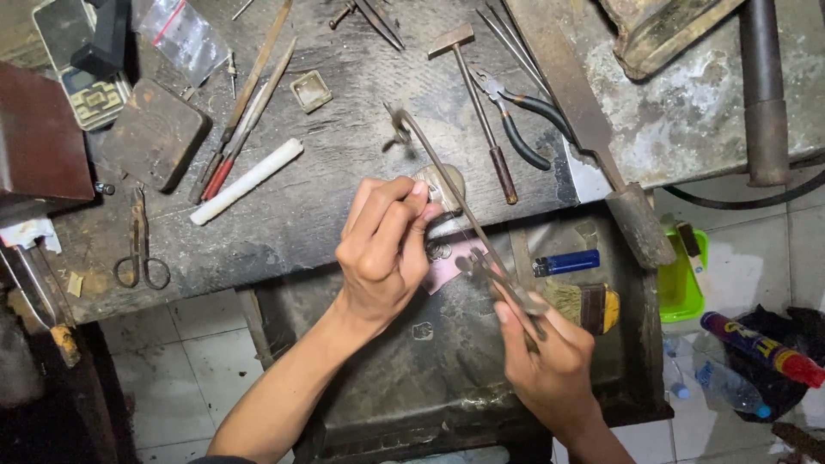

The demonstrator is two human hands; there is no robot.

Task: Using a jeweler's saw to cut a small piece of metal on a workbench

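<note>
My left hand pinches a small silvery metal piece against the wooden bench peg at the workbench's front edge. My right hand grips the handle of a jeweller's saw frame, a long thin metal frame that slants up and left across the metal piece, its far end over the bench top. Below both hands lies a dark tray with a pink scrap, a blue lighter and a brush.
The worn bench carries a small hammer, black-handled pliers, a big file, a white stick, scissors, files and a dark tin. A green tray and bottles sit on the tiled floor at right.
</note>
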